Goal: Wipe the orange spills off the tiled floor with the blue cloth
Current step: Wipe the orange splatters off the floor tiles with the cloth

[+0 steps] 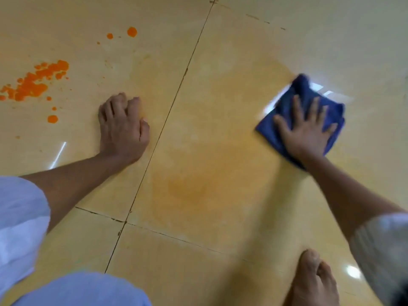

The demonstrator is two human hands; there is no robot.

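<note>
Glossy yellow-beige floor tiles (198, 51) fill pretty much the whole view, with dark grout lines (167, 115) crossing between them and a few bright light reflections bouncing off the shine. We've got our right hand (305, 131) pressed flat on the blue cloth (293, 93), fingers spread wide and straight, palm down, so it's pushing rather than gripping. That cloth is bunched and folded, sitting on the big middle tile over to the right, and its edges look a bit blurry. Our left hand (123, 127) is planted on the tile to the left of the long grout line, fingers curled under with the knuckles on the floor, holding nothing as far as we can see. Just left of that hand are the orange spills (35, 81): one thick splattered cluster near the left edge, a round blob (52, 119) closer to the hand, and a couple of small drops (132, 32) further up. None of those touch the cloth; they're well apart from it, on the other tile. On the middle tile between our arms sits a faint orange smear (185, 188), hazy and thin. Pale sleeves (19, 208) show at both lower corners, a light blue knee (84, 290) at the bottom, and a bare foot (313, 281) rests on the floor at lower right.
</note>
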